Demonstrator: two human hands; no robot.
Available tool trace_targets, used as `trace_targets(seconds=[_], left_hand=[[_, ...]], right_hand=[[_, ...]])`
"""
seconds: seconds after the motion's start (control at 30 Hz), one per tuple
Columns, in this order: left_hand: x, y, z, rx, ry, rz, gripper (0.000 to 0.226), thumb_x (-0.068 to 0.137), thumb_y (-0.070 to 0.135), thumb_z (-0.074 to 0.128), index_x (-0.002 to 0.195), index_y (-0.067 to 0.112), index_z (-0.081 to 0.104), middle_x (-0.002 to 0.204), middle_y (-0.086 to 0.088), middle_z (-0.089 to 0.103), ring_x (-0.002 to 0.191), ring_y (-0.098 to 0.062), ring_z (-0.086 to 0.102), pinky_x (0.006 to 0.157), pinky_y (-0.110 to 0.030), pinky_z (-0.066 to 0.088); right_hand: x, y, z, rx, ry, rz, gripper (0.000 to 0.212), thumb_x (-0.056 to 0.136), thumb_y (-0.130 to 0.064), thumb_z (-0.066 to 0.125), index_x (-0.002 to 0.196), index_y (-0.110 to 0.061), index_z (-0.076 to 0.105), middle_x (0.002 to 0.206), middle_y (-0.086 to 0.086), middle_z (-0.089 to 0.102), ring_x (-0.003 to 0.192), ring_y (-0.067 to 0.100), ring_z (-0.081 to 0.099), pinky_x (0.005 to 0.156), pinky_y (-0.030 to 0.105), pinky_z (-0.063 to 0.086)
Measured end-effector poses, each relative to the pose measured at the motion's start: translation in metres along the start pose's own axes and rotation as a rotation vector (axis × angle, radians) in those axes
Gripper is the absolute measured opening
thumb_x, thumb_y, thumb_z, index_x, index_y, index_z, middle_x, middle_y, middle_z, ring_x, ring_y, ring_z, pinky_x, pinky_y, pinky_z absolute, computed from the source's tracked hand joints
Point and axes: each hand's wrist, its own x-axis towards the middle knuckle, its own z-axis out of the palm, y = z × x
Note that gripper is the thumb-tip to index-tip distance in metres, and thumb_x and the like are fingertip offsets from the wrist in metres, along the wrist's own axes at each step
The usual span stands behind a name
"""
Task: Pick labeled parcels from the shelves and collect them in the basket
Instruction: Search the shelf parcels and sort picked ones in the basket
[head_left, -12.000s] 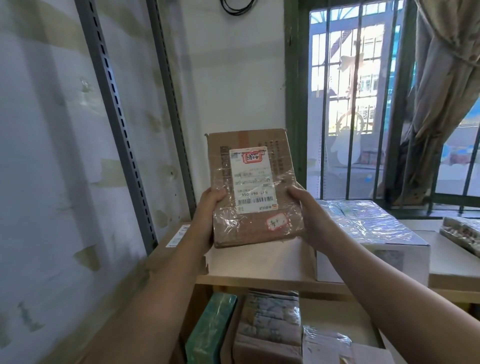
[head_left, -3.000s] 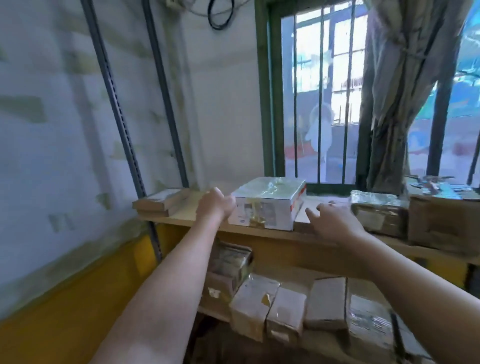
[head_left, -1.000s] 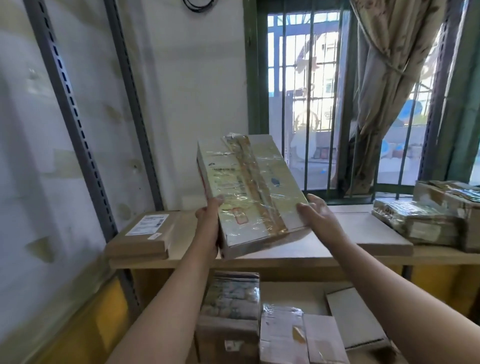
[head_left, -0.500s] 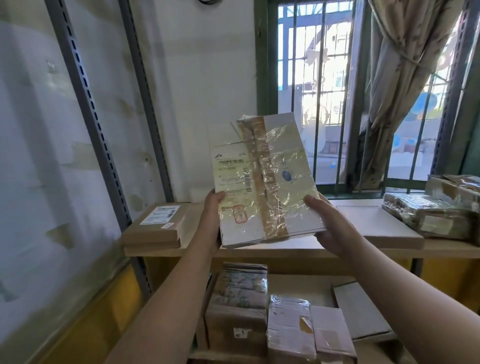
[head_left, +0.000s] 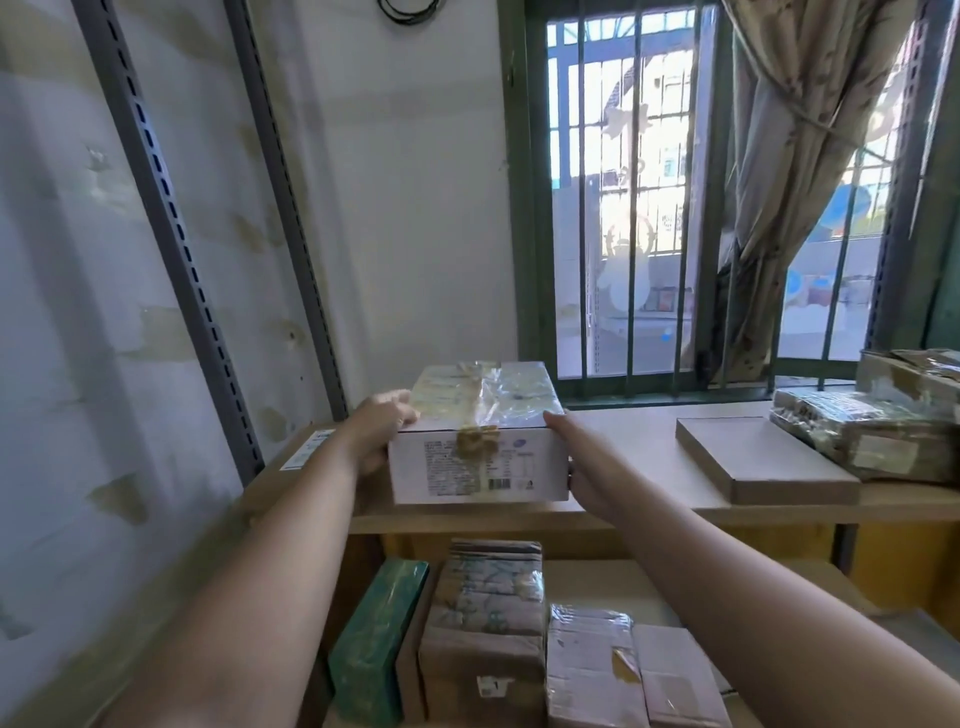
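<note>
Head view: gripped at both ends between left hand (head_left: 382, 439) and right hand (head_left: 579, 467), white taped cardboard box (head_left: 478, 462), level at wooden shelf (head_left: 649, 434) edge; 2-handed probably for bulk.

One wide-angle camera, worn on the head, looks forward and slightly down, close to the shelf (head_left: 639, 457); window (head_left: 623, 208) at 1 o'clock, wall (head_left: 78, 312) at 9.

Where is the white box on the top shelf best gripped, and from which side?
Its two end faces, one hand from each side: the box lies flat and wide, likely too broad for one hand. Left hand and right hand sit there.
</note>
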Motion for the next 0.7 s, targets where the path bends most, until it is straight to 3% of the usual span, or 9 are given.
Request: trace_targets(seconds=[0.1,0.23,0.4,0.6,0.7], left_hand=[[0.013,-0.004,-0.005,0.239,0.086,0.011,0.037,0.098,0.002,0.044,0.133,0.005,0.056,0.118,-0.014,0.062,0.098,-0.029,0.064,0.081,-0.036,0.053],[0.016,-0.022,-0.007,0.5,0.093,0.008,0.039,0.099,0.002,0.039,0.131,0.009,0.059,0.132,-0.007,0.058,0.121,-0.027,0.054,0.094,-0.026,0.04],[0.024,-0.034,-0.007,0.598,0.124,-0.02,0.043,0.103,0.02,0.038,0.144,0.016,0.049,0.15,-0.008,0.046,0.136,-0.03,0.043,0.112,-0.038,0.034],[0.026,-0.029,0.017,0.605,0.095,0.015,0.044,0.104,0.019,0.036,0.146,0.014,0.046,0.147,-0.01,0.047,0.126,-0.027,0.05,0.095,-0.033,0.042],[0.027,-0.026,0.042,0.59,0.077,0.039,0.044,0.104,0.016,0.037,0.147,0.01,0.045,0.152,-0.009,0.044,0.135,-0.029,0.044,0.11,-0.033,0.037]], right_hand=[[0.01,0.012,0.016,-0.034,-0.015,0.043,0.034,0.104,-0.038,0.046,0.13,-0.016,0.051,0.106,0.014,0.068,0.09,0.025,0.068,0.069,0.038,0.058],[0.024,0.027,0.018,-0.174,-0.089,0.038,0.046,0.104,-0.039,0.044,0.145,-0.02,0.038,0.119,0.015,0.066,0.103,0.028,0.069,0.086,0.045,0.059],[0.032,0.031,0.015,-0.255,-0.088,0.006,0.046,0.104,-0.04,0.041,0.147,-0.023,0.035,0.118,0.012,0.066,0.102,0.026,0.069,0.09,0.048,0.058],[0.027,0.026,-0.006,-0.262,-0.038,-0.005,0.043,0.106,-0.038,0.036,0.146,-0.022,0.037,0.119,0.016,0.064,0.101,0.029,0.068,0.082,0.042,0.06],[0.022,0.024,-0.029,-0.303,0.044,-0.02,0.042,0.106,-0.041,0.034,0.144,-0.023,0.041,0.115,0.017,0.066,0.1,0.031,0.068,0.084,0.046,0.06]])
